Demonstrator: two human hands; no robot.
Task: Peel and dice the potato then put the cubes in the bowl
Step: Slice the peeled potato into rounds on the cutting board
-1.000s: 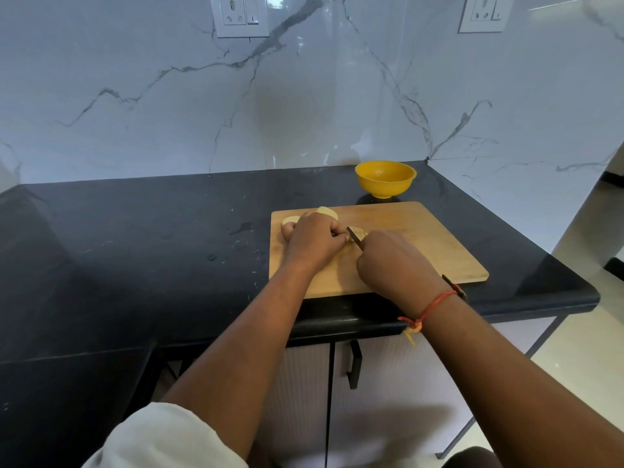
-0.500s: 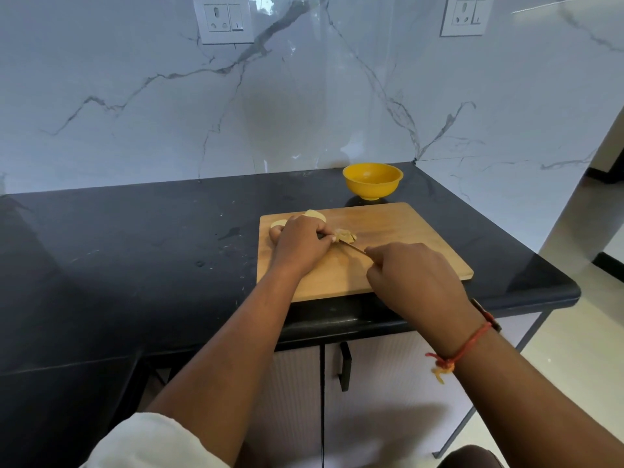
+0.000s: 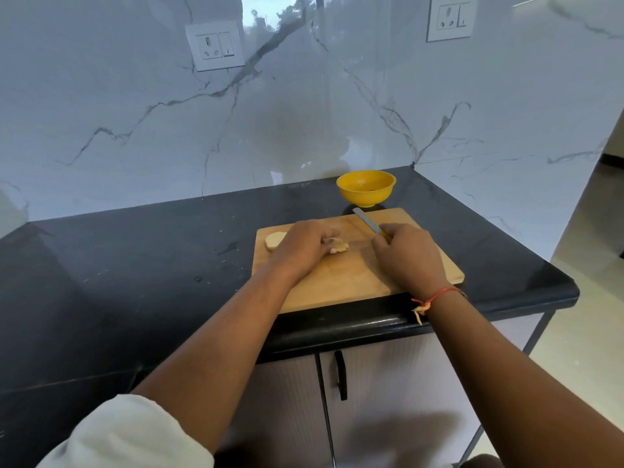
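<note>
A pale potato piece [image 3: 340, 246] is held down on the cutting board [image 3: 351, 285] by the curled fingertips of the left hand [image 3: 304, 246]. A larger peeled chunk [image 3: 274, 240] lies just beside that hand's outer edge. Right of this grip, a knife [image 3: 367, 221] is clasped in the right hand [image 3: 407, 256], its blade pointing away toward the yellow bowl [image 3: 366, 189]. The bowl is set on the black counter [image 3: 135, 265] just past the board.

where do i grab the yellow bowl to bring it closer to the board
Likely the rim of the yellow bowl, pinched from above on its right side. It stands upright and open on the counter behind the cutting board, and its wall tapers to a small foot, a poor hold. The knife in the right hand points toward its near side.
</note>
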